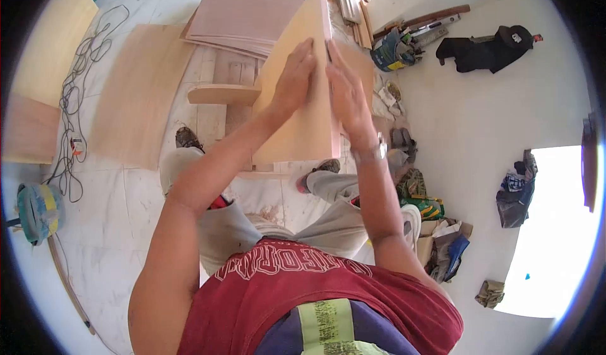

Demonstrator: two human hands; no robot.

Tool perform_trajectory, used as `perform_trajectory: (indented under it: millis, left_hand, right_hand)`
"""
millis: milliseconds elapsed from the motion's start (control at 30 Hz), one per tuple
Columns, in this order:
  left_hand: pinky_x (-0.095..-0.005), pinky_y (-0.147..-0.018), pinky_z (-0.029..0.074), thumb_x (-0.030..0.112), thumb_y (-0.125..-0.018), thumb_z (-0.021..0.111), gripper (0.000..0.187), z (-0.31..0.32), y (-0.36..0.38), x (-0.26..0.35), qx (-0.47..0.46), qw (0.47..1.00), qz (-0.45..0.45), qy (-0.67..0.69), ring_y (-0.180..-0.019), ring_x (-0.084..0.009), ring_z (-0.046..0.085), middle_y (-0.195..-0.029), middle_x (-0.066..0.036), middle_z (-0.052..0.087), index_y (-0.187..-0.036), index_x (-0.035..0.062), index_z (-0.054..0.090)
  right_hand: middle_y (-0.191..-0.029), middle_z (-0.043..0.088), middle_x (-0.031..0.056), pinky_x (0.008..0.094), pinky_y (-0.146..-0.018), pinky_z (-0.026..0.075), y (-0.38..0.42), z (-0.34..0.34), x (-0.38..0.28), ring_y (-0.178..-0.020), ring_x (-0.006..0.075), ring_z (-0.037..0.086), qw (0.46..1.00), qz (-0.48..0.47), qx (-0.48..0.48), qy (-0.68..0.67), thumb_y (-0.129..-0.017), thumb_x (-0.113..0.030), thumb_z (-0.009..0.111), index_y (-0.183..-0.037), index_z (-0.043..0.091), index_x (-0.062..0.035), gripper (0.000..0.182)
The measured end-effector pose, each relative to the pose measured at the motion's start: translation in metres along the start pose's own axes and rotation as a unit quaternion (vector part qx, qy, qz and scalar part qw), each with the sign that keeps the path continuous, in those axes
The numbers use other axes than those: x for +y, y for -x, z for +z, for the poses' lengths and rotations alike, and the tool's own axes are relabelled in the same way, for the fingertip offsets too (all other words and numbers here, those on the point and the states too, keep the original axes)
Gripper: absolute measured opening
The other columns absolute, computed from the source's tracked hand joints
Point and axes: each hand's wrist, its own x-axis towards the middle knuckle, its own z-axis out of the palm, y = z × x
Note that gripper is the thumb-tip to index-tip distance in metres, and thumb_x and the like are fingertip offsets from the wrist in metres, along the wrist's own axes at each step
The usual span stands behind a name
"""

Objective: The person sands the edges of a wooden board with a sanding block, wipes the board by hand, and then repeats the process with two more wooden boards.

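Observation:
A pale plywood panel (pixel 297 124) stands on edge in front of me, its narrow edge toward my face. My left hand (pixel 295 80) lies along its left face, fingers pointing up and close together, holding it. On the other side, my right hand (pixel 346 96), with a watch (pixel 381 145) at the wrist, presses along the edge and right face, slightly blurred. Something small and dark shows at the edge by its fingers; I cannot make out what it is. A rounded wooden piece (pixel 224 94) juts out left from the panel.
Plywood sheets (pixel 243 14) are stacked behind, and another sheet (pixel 142 90) lies on the tiled floor. A tangled cable (pixel 72 115) runs along the left. At right are a tool bucket (pixel 394 50), bags and a cardboard box (pixel 426 241) by the wall.

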Motion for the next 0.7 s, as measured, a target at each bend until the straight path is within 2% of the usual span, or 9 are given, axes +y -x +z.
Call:
perform_trajectory:
  millis: [133, 200, 233, 300, 400, 533, 600, 633, 700]
  left_hand:
    - [-0.0359, -0.122, 0.02, 0.027, -0.106, 0.037, 0.053, 0.0, -0.001, 0.012, 0.007, 0.998, -0.039, 0.037, -0.147, -0.0281, 0.032, -0.156, -0.018, 0.038, -0.151, -0.0019, 0.039]
    - [-0.035, -0.121, 0.022, 0.026, -0.106, 0.038, 0.051, 0.0, -0.004, -0.001, 0.013, 1.0, 0.014, 0.019, -0.146, -0.0272, 0.034, -0.155, -0.018, 0.041, -0.15, -0.0013, 0.041]
    - [-0.0346, -0.121, 0.022, 0.025, -0.106, 0.038, 0.051, -0.002, -0.004, -0.005, 0.01, 0.998, 0.054, -0.023, -0.145, -0.027, 0.034, -0.154, -0.018, 0.041, -0.15, -0.0011, 0.041]
    - [-0.0342, -0.121, 0.023, 0.025, -0.106, 0.039, 0.051, 0.0, -0.001, -0.01, 0.003, 0.996, 0.077, -0.051, -0.145, -0.0267, 0.036, -0.154, -0.018, 0.043, -0.15, -0.0008, 0.041]
    - [-0.0342, -0.121, 0.023, 0.025, -0.107, 0.038, 0.051, -0.003, -0.001, -0.005, 0.0, 1.0, 0.023, 0.007, -0.144, -0.0271, 0.037, -0.153, -0.018, 0.043, -0.151, -0.0006, 0.041]
    - [-0.0379, -0.121, 0.022, 0.024, -0.104, 0.04, 0.051, -0.001, 0.001, -0.001, 0.004, 0.995, -0.054, 0.087, -0.146, -0.0322, 0.034, -0.154, -0.021, 0.041, -0.148, -0.002, 0.042]
    - [-0.0396, -0.122, 0.021, 0.022, -0.103, 0.041, 0.051, -0.002, 0.006, 0.004, 0.007, 0.995, -0.064, 0.076, -0.147, -0.0342, 0.032, -0.154, -0.023, 0.04, -0.148, -0.0027, 0.042]
    - [-0.0396, -0.122, 0.021, 0.022, -0.103, 0.04, 0.052, -0.003, 0.007, 0.007, 0.006, 0.996, -0.059, 0.06, -0.147, -0.0342, 0.031, -0.155, -0.023, 0.039, -0.148, -0.0027, 0.042]
    - [-0.0398, -0.122, 0.02, 0.02, -0.102, 0.04, 0.052, -0.002, 0.008, 0.009, 0.006, 0.998, -0.048, 0.037, -0.147, -0.0344, 0.031, -0.155, -0.024, 0.038, -0.148, -0.0029, 0.041]
  right_hand:
    - [-0.152, 0.044, 0.0153, 0.0341, -0.117, 0.029, -0.135, -0.024, 0.083, -0.145, 0.0255, 0.035, 0.987, -0.085, -0.022, 0.134, -0.105, -0.018, 0.046, -0.149, 0.041, 0.0021, 0.048]
    - [-0.148, 0.049, 0.0118, 0.0333, -0.115, 0.033, -0.213, -0.046, 0.141, -0.141, 0.0239, 0.039, 0.949, -0.164, -0.036, 0.268, -0.105, -0.02, 0.047, -0.147, 0.044, -0.0005, 0.047]
    - [-0.146, 0.052, 0.0096, 0.0334, -0.113, 0.035, -0.229, -0.047, 0.128, -0.139, 0.0224, 0.041, 0.943, -0.112, -0.042, 0.312, -0.104, -0.02, 0.049, -0.148, 0.044, -0.0016, 0.048]
    - [-0.134, 0.058, 0.0061, 0.0346, -0.11, 0.037, -0.218, -0.037, 0.122, -0.131, 0.0209, 0.046, 0.986, -0.054, 0.023, 0.157, -0.104, -0.021, 0.049, -0.139, 0.05, -0.0015, 0.04]
    - [-0.145, 0.044, 0.0094, 0.0368, -0.114, 0.03, -0.145, -0.014, 0.083, -0.139, 0.0244, 0.035, 0.993, -0.007, 0.041, 0.111, -0.105, -0.02, 0.044, -0.146, 0.038, -0.0013, 0.046]
    - [-0.16, 0.025, 0.0137, 0.0397, -0.12, 0.02, 0.036, 0.016, 0.002, -0.149, 0.0291, 0.022, 0.998, 0.061, -0.014, 0.009, -0.107, -0.02, 0.037, -0.155, 0.023, -0.0009, 0.054]
    - [-0.167, 0.016, 0.0158, 0.0412, -0.124, 0.015, 0.099, 0.024, -0.045, -0.154, 0.0314, 0.015, 0.993, 0.098, -0.036, 0.055, -0.108, -0.019, 0.034, -0.16, 0.016, -0.0007, 0.058]
    - [-0.165, 0.018, 0.0214, 0.0426, -0.123, 0.017, 0.114, 0.029, -0.078, -0.154, 0.036, 0.015, 0.965, 0.083, -0.057, 0.241, -0.106, -0.013, 0.035, -0.159, 0.018, 0.0014, 0.057]
    - [-0.163, 0.019, 0.0265, 0.0438, -0.123, 0.018, 0.104, 0.027, -0.077, -0.153, 0.0398, 0.016, 0.97, 0.105, -0.046, 0.216, -0.103, -0.007, 0.036, -0.157, 0.021, 0.0044, 0.057]
